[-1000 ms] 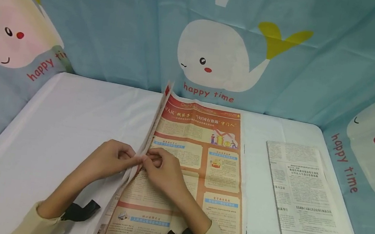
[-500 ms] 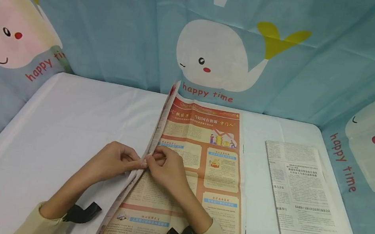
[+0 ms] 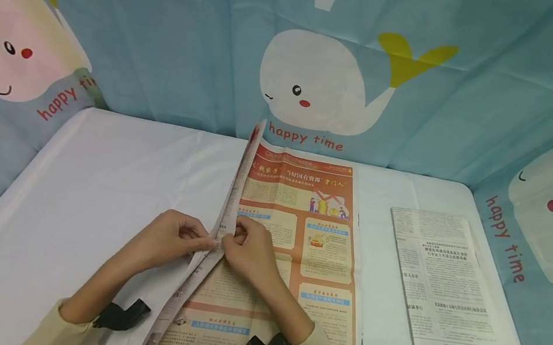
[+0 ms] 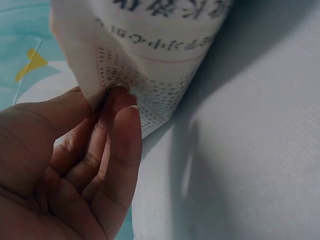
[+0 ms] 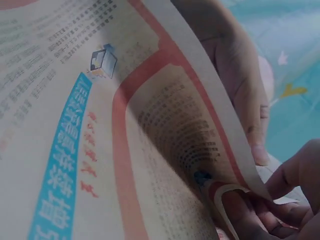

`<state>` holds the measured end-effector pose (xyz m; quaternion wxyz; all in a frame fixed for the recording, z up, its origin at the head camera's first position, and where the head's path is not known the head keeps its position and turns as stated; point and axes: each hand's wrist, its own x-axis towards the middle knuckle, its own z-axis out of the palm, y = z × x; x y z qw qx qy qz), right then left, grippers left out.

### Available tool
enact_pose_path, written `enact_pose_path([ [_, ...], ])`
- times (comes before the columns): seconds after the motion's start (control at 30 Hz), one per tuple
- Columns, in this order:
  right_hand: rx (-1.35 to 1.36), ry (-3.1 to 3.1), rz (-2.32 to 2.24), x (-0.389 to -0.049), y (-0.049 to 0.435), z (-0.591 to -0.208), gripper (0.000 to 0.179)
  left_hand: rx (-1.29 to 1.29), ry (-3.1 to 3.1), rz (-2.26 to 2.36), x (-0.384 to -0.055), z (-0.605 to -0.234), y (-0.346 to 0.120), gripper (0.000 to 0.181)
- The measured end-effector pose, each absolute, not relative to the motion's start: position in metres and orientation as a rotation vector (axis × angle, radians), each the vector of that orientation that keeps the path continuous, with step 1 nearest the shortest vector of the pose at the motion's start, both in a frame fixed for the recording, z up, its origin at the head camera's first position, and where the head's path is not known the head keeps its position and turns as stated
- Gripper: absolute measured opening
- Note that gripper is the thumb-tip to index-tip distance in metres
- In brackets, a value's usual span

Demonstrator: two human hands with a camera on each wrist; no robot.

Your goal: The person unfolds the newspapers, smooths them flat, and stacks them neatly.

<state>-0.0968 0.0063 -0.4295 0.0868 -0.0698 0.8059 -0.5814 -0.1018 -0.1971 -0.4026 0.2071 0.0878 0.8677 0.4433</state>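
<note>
An open newspaper with orange-red page borders (image 3: 329,250) lies in the middle of the table in the head view, its left edge lifted into a narrow standing fold. My left hand (image 3: 168,240) pinches that raised edge from the left, thumb against fingertips. In the left wrist view, the left hand (image 4: 75,155) grips a printed sheet (image 4: 160,55) at its edge. Close beside it on the right, my right hand (image 3: 252,251) pinches the edge of a page. The right wrist view has the right hand (image 5: 295,190) bending the page edge (image 5: 225,150), with the left hand (image 5: 245,80) behind the sheet.
A folded black-and-white newspaper (image 3: 451,291) lies at the right of the white table (image 3: 96,171). A blue curtain printed with whales (image 3: 199,44) hangs behind and along the sides. Black wrist mounts (image 3: 124,314) sit on both sleeves.
The raised newspaper edge has shifted slightly right, and the strip between the hands has widened. The right hand has moved a little right, apart from the left fingertips.
</note>
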Motion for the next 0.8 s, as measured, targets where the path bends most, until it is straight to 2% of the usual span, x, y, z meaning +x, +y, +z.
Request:
enact_pose_path([
  [0.13,-0.205,2.427,-1.736,-0.097,0.007,-0.432,0.013,0.278,2.412,1.245,-0.102,-0.403,-0.199,0.024],
  [0.3,-0.17,2.472,-1.748,-0.099,0.008,-0.434,0.017,0.318,2.426,1.229,-0.103,-0.402,-0.2,0.041],
  [0.47,-0.153,2.514,-1.75,-0.101,0.011,-0.434,0.015,0.274,2.473,1.193,-0.104,-0.399,-0.203,0.026],
  [0.8,-0.112,2.492,-1.842,-0.108,0.025,-0.429,0.022,0.208,2.529,1.182,-0.106,-0.393,-0.209,0.029],
])
